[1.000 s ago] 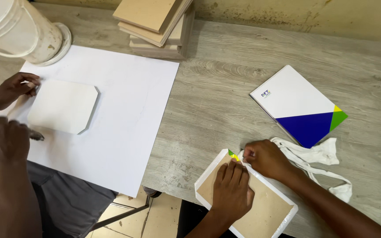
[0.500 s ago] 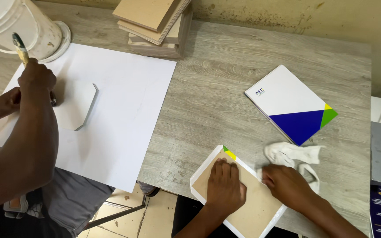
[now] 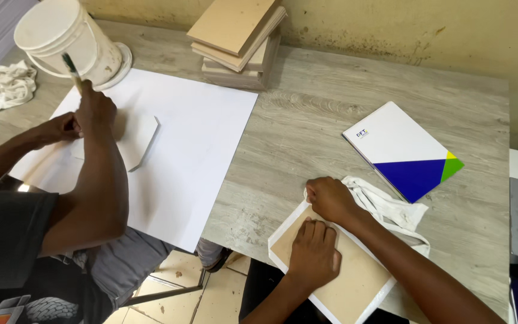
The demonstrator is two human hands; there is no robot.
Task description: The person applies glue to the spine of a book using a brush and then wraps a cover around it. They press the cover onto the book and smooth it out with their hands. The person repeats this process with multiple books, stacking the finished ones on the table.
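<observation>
board: flat tan panel with white edging (image 3: 355, 282), lying at the near edge of the surface, one corner overhanging; looks stiff and light, best held by its edges
left hand: (image 3: 314, 252) spread flat, pressing on the board's middle
right hand: (image 3: 330, 198) curled into a fist at the board's far corner, bunching a white cloth (image 3: 391, 207)
</observation>
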